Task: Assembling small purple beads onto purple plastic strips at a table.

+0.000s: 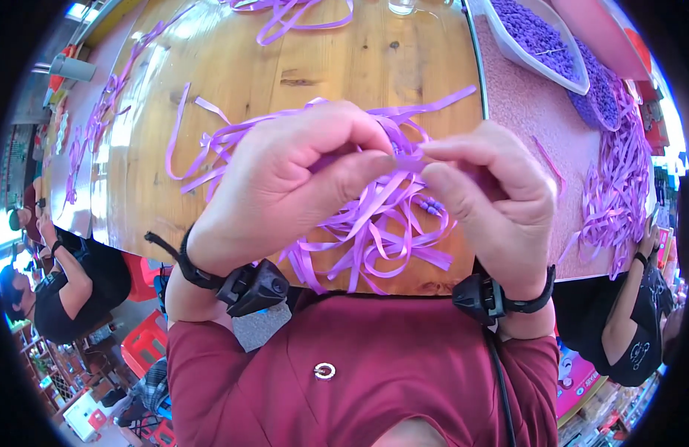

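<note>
Over the wooden table, my left hand (300,171) pinches a light purple ribbon (410,163) between thumb and forefinger. Close beside it, my right hand (501,197) closes thumb and forefinger on the same ribbon, slightly smeared by motion. Only a short stretch of it shows between the fingertips. Under both hands lies a loose heap of purple ribbons (374,242), some ends spreading left and up to the right. A small cluster of blue-purple beads (431,205) rests on the heap, left of my right hand.
A white tub of purple beads (534,37) stands at the upper right, overlapping another heap of beads (601,93). Below them hangs a thick bundle of ribbons (616,190). More ribbons (303,15) lie at the far edge. Other people (69,287) sit at both sides.
</note>
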A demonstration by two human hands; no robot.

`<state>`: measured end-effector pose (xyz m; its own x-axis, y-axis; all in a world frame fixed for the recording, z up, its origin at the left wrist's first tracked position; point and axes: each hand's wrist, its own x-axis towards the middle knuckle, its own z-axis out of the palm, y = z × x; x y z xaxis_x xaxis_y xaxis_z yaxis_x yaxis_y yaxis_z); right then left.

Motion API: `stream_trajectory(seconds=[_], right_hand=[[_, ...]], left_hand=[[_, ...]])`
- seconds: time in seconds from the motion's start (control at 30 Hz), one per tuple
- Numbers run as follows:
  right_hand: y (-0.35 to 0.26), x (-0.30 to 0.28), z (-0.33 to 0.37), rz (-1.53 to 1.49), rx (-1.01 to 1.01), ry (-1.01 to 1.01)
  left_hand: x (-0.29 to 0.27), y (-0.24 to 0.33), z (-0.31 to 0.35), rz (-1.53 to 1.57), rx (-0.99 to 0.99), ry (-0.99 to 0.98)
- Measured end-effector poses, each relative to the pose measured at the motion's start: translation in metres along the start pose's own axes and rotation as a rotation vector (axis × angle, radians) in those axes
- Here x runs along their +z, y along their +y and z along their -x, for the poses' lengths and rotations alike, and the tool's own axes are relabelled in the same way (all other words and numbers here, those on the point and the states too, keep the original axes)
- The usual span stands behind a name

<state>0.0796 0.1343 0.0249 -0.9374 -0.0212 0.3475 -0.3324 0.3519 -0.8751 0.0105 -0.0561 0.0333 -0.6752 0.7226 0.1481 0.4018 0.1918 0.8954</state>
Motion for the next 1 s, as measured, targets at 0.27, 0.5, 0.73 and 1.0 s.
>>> stream_trajectory(seconds=[0.27,0.5,0.73,1.0], right_hand=[[0.013,0.017,-0.011,0.169,-0.005,-0.116],[0.013,0.026,-0.012,-0.087,0.099,-0.109],[0.019,0.025,-0.013,-0.072,0.029,-0.014],[0.015,0.022,-0.01,-0.066,0.154,-0.009]], left_hand=[[0.003,-0.013,-0.014,0.014,0.072,-0.033],[0.012,-0.023,-0.002,0.237,-0.024,0.121],[0.013,-0.024,-0.002,0.345,-0.033,0.191],[-0.002,-0.035,-0.01,-0.227,0.373,0.204]])
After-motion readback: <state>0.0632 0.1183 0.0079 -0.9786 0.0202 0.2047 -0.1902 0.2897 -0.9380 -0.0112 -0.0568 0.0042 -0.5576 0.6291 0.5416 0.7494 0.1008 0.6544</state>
